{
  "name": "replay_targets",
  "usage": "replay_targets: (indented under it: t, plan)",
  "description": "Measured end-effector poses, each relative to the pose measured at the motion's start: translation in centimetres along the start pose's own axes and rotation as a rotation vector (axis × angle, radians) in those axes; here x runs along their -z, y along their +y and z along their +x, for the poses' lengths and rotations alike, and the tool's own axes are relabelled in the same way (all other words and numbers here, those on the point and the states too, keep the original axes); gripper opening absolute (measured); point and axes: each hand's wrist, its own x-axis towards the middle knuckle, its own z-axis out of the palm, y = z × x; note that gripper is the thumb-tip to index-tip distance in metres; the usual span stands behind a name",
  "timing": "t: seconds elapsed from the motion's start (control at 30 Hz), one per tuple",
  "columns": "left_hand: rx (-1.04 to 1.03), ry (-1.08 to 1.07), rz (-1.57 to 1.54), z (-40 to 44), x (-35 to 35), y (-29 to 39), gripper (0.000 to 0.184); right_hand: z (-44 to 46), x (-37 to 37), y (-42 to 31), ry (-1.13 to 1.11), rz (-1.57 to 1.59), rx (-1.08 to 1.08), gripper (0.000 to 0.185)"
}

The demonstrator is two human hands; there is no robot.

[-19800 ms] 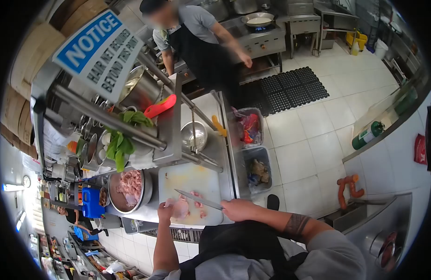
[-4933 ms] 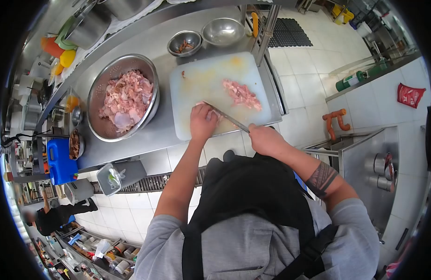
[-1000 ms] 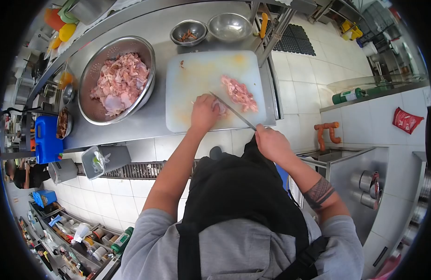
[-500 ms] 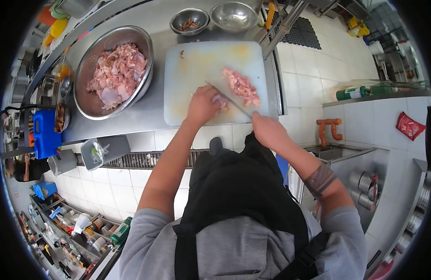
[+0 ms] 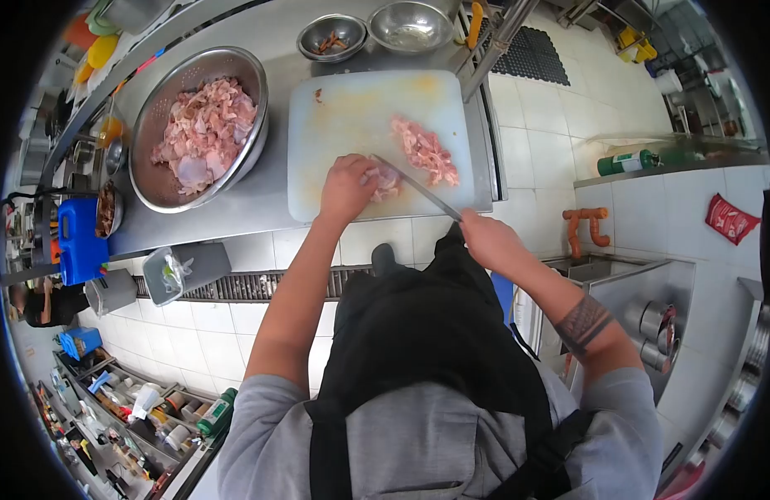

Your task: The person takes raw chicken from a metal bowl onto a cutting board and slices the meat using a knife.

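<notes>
My right hand (image 5: 491,241) is closed round the handle of a knife (image 5: 424,190), its blade slanting up and left across the cutting board (image 5: 318,142). The blade lies along a piece of raw chicken (image 5: 387,182) near the board's front edge. My left hand (image 5: 348,188) grips that piece from the left with curled fingers, close to the knife tip. Beyond the blade, a strip of cut raw chicken (image 5: 425,150) rests on the board's right side. To the left stands a large metal colander (image 5: 142,163) heaped with raw chicken pieces (image 5: 208,129).
Behind the board are a small metal bowl (image 5: 306,43) with orange-brown bits and another metal bowl (image 5: 385,29). A yellow-handled tool (image 5: 475,25) sits near the steel post. A grey bin (image 5: 203,265) and blue jerrycan (image 5: 83,240) are at left; a person (image 5: 56,304) stands farther off.
My left hand has shifted a little left and its fingers have drawn back, exposing more of the chicken piece. The knife stays at that piece, and the whole view has shifted slightly.
</notes>
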Motion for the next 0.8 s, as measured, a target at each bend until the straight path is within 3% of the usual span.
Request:
replay_targets:
  t: [0.07, 0.13, 0.53, 0.67, 0.8]
  plan:
    - [-0.003, 0.009, -0.009, -0.2, 0.0, 0.1, 0.029, -1.1, 1.2, 0.0, -0.002, -0.034, -0.009, 0.019]
    - [0.033, 0.181, -0.024, -0.5, -0.7, 0.8, 0.023, -1.3, 2.3, -0.7, 0.021, -0.042, -0.006, 0.019]
    - [-0.192, 0.230, -0.056, 0.1, -2.9, 0.2, 0.021, 4.4, -1.9, -3.1, 0.070, 0.097, 0.069, 0.019]
    - [-0.190, 0.199, -0.069, 0.3, -2.9, 0.0, 0.021, 9.6, -2.7, -5.8, 0.093, 0.142, 0.075, 0.022]
    - [-0.150, 0.202, -0.041, 0.0, -2.9, 0.2, 0.020, 9.2, -2.6, -6.0, 0.095, 0.186, 0.054, 0.022]
